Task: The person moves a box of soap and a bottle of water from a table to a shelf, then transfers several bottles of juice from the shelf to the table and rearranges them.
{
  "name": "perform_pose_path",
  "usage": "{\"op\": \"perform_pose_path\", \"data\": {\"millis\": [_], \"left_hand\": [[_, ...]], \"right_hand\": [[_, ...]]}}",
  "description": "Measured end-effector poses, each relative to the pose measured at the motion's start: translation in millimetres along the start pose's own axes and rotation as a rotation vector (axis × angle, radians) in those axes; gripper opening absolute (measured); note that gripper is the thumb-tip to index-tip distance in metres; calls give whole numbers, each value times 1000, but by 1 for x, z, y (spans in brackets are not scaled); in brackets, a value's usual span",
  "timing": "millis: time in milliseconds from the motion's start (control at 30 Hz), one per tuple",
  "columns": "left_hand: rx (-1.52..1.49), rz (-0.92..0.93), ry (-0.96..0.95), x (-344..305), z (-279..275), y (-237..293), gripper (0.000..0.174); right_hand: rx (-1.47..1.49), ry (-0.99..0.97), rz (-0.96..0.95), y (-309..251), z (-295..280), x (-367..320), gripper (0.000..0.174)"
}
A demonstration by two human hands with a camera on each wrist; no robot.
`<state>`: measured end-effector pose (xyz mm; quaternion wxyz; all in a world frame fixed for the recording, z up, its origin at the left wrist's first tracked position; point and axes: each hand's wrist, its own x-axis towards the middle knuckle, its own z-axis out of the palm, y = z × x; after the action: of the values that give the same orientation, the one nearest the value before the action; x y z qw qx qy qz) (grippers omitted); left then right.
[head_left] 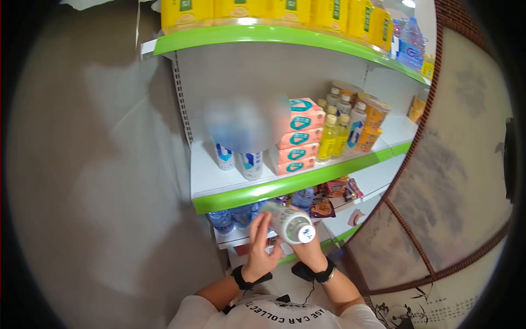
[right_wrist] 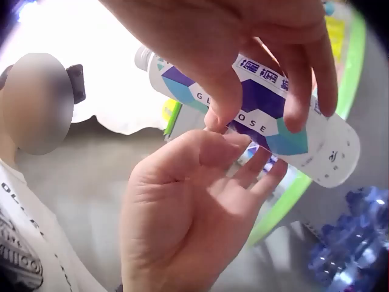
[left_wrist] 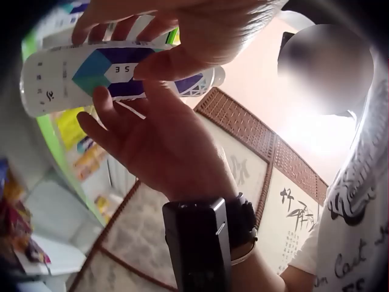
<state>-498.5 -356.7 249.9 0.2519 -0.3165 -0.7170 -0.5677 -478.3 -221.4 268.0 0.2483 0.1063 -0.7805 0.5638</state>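
A white plastic bottle (head_left: pixel 287 222), its label blue and purple, is tilted in front of the shelf with its white cap toward my head. In the right wrist view my right hand (right_wrist: pixel 267 36) grips the bottle (right_wrist: pixel 261 109), thumb on one side and fingers over the other. My left hand (head_left: pixel 262 249) stands at its left side, fairly straight fingers along the bottle and thumb spread apart. The right hand (head_left: pixel 311 253) shows partly behind the bottle in the head view. "GLUCOSE" lettering shows on the label, partly covered by the right thumb.
Two similar bottles (head_left: pixel 251 165) stand on the middle shelf beside stacked pink tissue packs (head_left: pixel 300 137) and yellow drinks (head_left: pixel 327 140). Blue water bottles (head_left: pixel 241 216) and snack bags (head_left: pixel 322 208) fill the lower shelf. A wicker-framed screen (head_left: pixel 444 175) borders the right.
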Motion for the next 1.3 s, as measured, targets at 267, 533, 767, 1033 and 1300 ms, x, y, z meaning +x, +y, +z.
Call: {"op": "perform_pose_path", "data": {"millis": [267, 533, 767, 1033, 1300], "left_hand": [[130, 50, 371, 72, -55, -52, 68], [15, -93, 252, 100, -71, -114, 76], [67, -260, 129, 133, -77, -111, 74], [-120, -308, 34, 138, -75, -134, 75], [297, -251, 252, 121, -85, -86, 61]], "right_hand": [[-84, -74, -461, -4, 90, 111, 63], [-178, -141, -238, 17, 120, 154, 61], [-258, -120, -238, 21, 120, 166, 69], [-151, -128, -263, 39, 119, 150, 62], [-26, -287, -270, 23, 70, 110, 51]]}}
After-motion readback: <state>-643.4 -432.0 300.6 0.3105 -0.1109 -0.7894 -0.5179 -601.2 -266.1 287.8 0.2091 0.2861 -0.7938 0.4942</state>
